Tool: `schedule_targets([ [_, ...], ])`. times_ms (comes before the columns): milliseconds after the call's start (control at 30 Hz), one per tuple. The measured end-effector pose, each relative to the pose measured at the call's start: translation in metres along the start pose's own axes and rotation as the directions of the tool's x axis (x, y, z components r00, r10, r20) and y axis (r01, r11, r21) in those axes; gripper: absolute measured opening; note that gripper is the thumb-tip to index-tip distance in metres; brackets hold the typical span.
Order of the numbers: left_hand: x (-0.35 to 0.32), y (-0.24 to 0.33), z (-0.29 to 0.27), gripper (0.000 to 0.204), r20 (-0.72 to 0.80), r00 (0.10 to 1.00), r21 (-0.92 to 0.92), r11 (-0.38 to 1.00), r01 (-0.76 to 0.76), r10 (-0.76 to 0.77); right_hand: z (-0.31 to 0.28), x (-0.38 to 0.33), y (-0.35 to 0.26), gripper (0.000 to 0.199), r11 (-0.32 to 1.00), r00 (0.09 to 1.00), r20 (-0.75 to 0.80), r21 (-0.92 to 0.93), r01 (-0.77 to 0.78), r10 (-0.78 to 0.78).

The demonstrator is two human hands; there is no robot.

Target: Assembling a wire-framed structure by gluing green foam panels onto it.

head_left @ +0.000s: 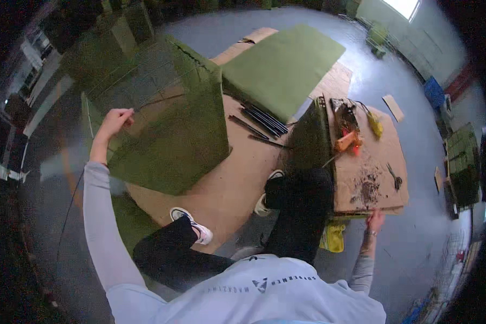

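My left hand (pixel 117 122) is raised on the left, fingers curled together beside a green fabric-covered box-like piece (pixel 170 148) with an open wire-frame side. Whatever is between its fingers is too small to make out. My right hand (pixel 376 219) is low on the right, at the near edge of a cardboard-topped stand (pixel 383 189). Its fingers look drawn together, and what they hold, if anything, is hidden. On the stand lie an orange glue gun (pixel 346 141) with a red light, scissors (pixel 396 177), a yellow-handled tool (pixel 374 125) and a scatter of dark bits (pixel 366 189).
A flat green panel (pixel 286 67) lies beyond on the floor cardboard (pixel 248 173). Several black rods (pixel 262 120) lie in front of it. A yellow cloth or bag (pixel 333 236) hangs under the stand. My feet rest between the green piece and the stand.
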State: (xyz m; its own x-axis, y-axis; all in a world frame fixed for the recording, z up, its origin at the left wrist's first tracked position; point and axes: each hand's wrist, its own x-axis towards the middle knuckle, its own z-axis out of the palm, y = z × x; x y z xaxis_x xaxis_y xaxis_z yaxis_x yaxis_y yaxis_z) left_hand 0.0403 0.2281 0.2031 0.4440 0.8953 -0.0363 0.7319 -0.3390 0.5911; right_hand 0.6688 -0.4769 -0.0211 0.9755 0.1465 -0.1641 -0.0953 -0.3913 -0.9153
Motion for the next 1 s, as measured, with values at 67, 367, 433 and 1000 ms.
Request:
schedule_targets([
  [67,0.005,0.005,0.005,0.032,0.055,0.998,0.079,0.996,-0.031,0.027,0.029,0.019,-0.076,0.020,0.953,0.949,0.129,0.138,0.270,-0.287],
  [367,-0.178,0.262,0.105,0.056,-0.273,0.800,0.166,0.845,-0.508,0.534,0.343,-0.260,-0.348,0.049,0.739,0.153,0.803,0.592,-0.320,-0.577],
  [433,-0.150,0.246,0.161,0.066,-0.433,0.588,0.156,0.700,-0.697,0.683,0.349,-0.306,-0.352,0.053,0.585,0.031,0.638,0.723,-0.367,-0.769],
  [1000,-0.150,0.125,0.200,0.056,-0.475,0.679,0.236,0.825,-0.514,0.559,0.418,-0.300,-0.264,0.055,0.444,0.118,0.444,0.760,0.475,-0.888],
])
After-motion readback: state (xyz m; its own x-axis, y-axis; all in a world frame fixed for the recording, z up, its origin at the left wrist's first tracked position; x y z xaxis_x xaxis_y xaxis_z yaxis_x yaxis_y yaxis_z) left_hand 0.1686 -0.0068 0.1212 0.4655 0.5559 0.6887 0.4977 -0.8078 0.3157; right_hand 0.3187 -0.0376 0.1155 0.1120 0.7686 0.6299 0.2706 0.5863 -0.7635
